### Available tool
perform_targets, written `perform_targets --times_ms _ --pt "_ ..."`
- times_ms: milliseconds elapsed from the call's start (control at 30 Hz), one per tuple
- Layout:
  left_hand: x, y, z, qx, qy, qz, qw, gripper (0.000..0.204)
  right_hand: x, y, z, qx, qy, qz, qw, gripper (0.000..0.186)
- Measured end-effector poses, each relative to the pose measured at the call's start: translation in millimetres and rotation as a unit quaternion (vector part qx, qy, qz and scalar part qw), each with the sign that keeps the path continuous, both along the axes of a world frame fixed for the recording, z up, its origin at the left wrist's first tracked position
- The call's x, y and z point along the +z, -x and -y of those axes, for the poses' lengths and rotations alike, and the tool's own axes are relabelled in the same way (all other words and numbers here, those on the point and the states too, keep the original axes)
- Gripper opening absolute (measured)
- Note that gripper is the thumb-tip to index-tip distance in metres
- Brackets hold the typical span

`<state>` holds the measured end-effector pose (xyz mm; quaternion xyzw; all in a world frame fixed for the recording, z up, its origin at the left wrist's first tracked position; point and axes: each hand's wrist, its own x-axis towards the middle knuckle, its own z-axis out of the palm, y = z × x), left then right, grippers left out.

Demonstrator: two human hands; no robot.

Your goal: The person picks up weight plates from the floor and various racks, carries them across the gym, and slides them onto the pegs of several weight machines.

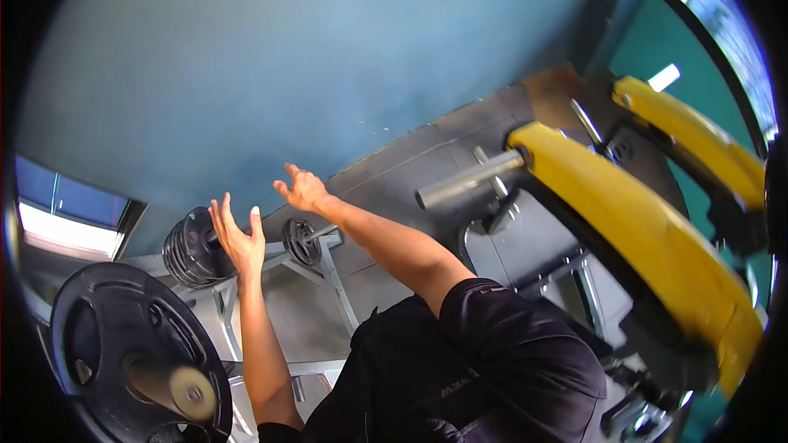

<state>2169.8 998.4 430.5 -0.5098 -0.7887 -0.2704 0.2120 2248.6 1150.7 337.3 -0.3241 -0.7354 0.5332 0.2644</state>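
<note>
Black weight plates [190,248] stacked on the grey storage rack's [324,267] horizontal peg lie just left of the spread, empty left hand [236,234], nearer than the right hand [304,190], likewise spread and empty, raised above a smaller plate [300,241].

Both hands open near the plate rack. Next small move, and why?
Probably bring both hands onto the plate stack on the rack. The left hand is open right beside it, the right hand open above the smaller plate; neither holds anything.
</note>
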Motion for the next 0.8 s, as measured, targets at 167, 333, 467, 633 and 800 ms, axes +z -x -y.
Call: perform_targets --times_ms 167,333,467,633,800 --pt "-31.4 -77.0 27.2 -0.138 0.014 0.03 0.99 0.064 -21.8 -129.9 46.6 -0.162 -0.068 0.006 0.984 0.066" --pt "-68.8 -182.2 99.5 -0.28 0.051 0.07 0.956 0.063 -38.8 -260.6 172.3 -0.263 -0.02 0.011 0.965 0.064" --pt "-115.7 -256.6 180.9 -0.389 0.051 0.076 0.917 0.067 -57.7 -346.8 291.3 -0.31 -0.032 0.033 0.95 0.062" --pt "-156.6 -320.0 310.1 -0.403 0.149 0.191 0.882 0.07 -57.8 -434.9 427.2 -0.279 -0.015 0.078 0.957 0.058" --pt "-194.8 -374.5 449.7 -0.365 0.157 0.276 0.875 0.068 -74.8 -501.0 572.8 -0.206 -0.021 0.157 0.966 0.055"
